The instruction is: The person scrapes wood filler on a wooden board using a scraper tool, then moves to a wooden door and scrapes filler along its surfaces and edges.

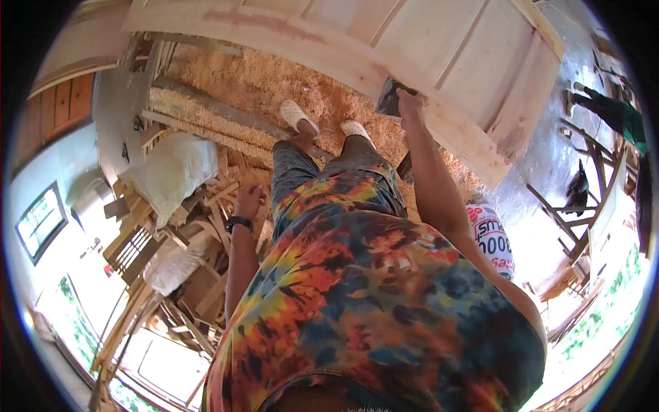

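My right hand (412,106) is closed on a dark flat tool (390,97), which lies against the near edge of a pale wooden panel (439,41). The tool's exact kind is hard to make out. Raised grooves or joints run across the panel. My left hand (250,200) hangs at my side beside the wood scraps, its fingers loosely curled and holding nothing that I can see. A dark band circles that wrist.
Sawdust or shavings (274,79) cover the floor around my feet. Stacked wood offcuts and a pale sack (171,172) lie at the left. A printed sack (491,240) stands at the right. Another person (611,110) is at the far right near wooden frames.
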`<move>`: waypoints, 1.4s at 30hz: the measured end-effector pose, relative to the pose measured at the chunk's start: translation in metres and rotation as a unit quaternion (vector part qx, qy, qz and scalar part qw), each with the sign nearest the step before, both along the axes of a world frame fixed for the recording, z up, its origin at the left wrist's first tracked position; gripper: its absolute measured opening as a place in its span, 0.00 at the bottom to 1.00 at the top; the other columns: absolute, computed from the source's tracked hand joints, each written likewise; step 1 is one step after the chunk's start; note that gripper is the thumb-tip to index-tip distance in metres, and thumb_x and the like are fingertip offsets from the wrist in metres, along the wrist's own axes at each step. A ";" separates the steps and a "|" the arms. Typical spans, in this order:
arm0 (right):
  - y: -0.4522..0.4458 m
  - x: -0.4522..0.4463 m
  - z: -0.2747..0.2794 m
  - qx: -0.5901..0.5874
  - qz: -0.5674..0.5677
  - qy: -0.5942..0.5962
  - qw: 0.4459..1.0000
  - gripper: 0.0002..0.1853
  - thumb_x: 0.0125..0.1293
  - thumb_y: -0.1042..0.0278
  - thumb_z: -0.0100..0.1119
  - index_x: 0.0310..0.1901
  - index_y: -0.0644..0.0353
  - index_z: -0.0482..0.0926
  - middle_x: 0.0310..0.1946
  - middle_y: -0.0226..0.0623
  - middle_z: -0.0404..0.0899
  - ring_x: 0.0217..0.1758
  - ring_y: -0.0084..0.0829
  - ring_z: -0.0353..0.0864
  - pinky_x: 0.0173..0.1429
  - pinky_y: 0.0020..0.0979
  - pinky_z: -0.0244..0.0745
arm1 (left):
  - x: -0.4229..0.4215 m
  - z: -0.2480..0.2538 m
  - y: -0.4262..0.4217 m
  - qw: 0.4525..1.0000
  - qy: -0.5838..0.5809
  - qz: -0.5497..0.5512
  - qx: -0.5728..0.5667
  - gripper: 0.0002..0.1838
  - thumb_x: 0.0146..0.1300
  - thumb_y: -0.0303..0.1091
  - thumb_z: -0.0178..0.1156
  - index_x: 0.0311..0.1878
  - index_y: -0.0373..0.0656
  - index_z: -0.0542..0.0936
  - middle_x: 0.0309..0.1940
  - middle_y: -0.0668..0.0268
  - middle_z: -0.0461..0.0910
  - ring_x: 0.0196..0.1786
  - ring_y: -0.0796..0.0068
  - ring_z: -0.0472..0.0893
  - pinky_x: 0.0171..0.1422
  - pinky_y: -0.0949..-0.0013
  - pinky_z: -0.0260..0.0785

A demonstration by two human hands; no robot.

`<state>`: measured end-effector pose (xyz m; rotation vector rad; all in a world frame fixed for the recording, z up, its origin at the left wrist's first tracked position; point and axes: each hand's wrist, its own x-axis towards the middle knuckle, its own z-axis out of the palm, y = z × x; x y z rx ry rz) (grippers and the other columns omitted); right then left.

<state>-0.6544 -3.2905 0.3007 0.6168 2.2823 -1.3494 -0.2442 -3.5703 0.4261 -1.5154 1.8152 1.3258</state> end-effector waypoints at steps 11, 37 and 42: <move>-0.063 0.005 0.016 -0.029 -0.085 0.003 0.996 0.30 0.58 0.61 0.71 0.61 0.67 0.77 0.54 0.47 0.81 0.52 0.38 0.81 0.50 0.42 0.78 | 0.019 -0.086 -0.224 0.994 -0.057 0.041 0.084 0.19 0.74 0.45 0.57 0.51 0.35 0.80 0.35 0.57 0.86 0.30 0.70 0.84 0.35 0.61 0.79; -0.201 0.005 -0.007 -0.016 0.017 0.089 0.996 0.17 0.56 0.68 0.72 0.47 0.65 0.86 0.39 0.34 0.86 0.40 0.28 0.82 0.46 0.33 0.77 | -0.137 -0.047 -0.387 0.986 -0.040 -0.160 0.013 0.25 0.71 0.50 0.59 0.53 0.35 0.81 0.37 0.57 0.87 0.33 0.69 0.85 0.39 0.64 0.78; -0.222 0.003 0.012 0.057 0.033 0.118 0.991 0.17 0.56 0.66 0.71 0.45 0.67 0.85 0.38 0.37 0.86 0.40 0.29 0.82 0.44 0.35 0.77 | -0.193 -0.033 -0.421 0.973 -0.050 -0.227 -0.001 0.25 0.72 0.49 0.58 0.57 0.34 0.80 0.39 0.56 0.86 0.35 0.68 0.85 0.41 0.62 0.79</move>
